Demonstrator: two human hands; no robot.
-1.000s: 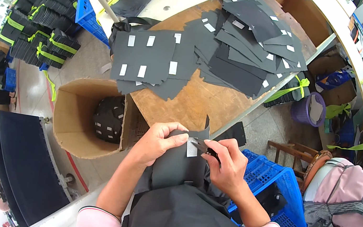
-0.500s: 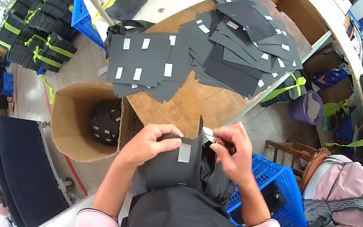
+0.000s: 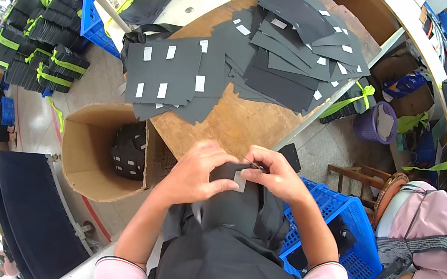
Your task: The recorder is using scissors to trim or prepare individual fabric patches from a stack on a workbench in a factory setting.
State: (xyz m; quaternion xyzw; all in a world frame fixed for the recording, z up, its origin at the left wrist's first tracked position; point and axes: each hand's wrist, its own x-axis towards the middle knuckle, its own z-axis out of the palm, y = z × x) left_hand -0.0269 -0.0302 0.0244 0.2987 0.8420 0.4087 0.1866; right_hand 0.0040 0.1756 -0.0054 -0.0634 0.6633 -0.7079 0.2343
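Observation:
A dark grey fabric panel point(image 3: 232, 210) lies over my lap, with a white patch point(image 3: 240, 182) near its far edge. My left hand point(image 3: 201, 172) is closed on that edge at the left of the patch, thumb pointing at it. From the right, my right hand point(image 3: 272, 175) pinches the same edge, and the two sets of fingertips nearly meet. Something small and dark shows at the right fingertips. The red-handled snips seen earlier cannot be made out. Just beyond my right hand sticks out a small black flap point(image 3: 291, 156).
Ahead, a wooden tabletop point(image 3: 239, 119) carries loose dark panels point(image 3: 293, 50) with white patches. An open cardboard box point(image 3: 85, 145) stands left and a blue crate point(image 3: 356, 252) right. A seated co-worker point(image 3: 439, 237) is at far right, near a purple basket point(image 3: 382, 122).
My right hand has moved left and turned inward to the panel's edge. The red handles and white piece at it are out of sight. My left hand has shifted slightly forward and right.

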